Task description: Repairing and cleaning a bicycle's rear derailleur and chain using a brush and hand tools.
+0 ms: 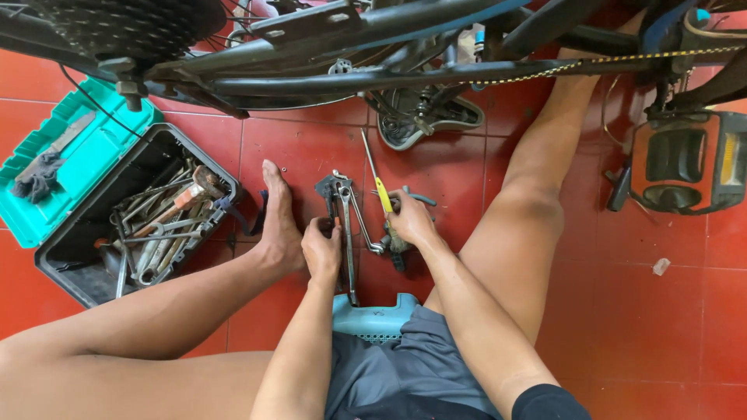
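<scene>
Your left hand [321, 250] curls its fingers around a wrench [348, 233] lying on the red floor [622, 327]. At three o'clock of it, your right hand [410, 222] closes on a yellow-handled screwdriver [379, 183]; the open toolbox [117, 210] sits at nine o'clock.

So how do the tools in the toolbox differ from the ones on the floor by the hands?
The tools in the toolbox are many, heaped and overlapping inside the black tray; the floor tools are few and spread out on red tile. Neither hand touches the toolbox tools, while the left hand and right hand rest on the floor tools. Both sets look mostly like metal hand tools.
</scene>
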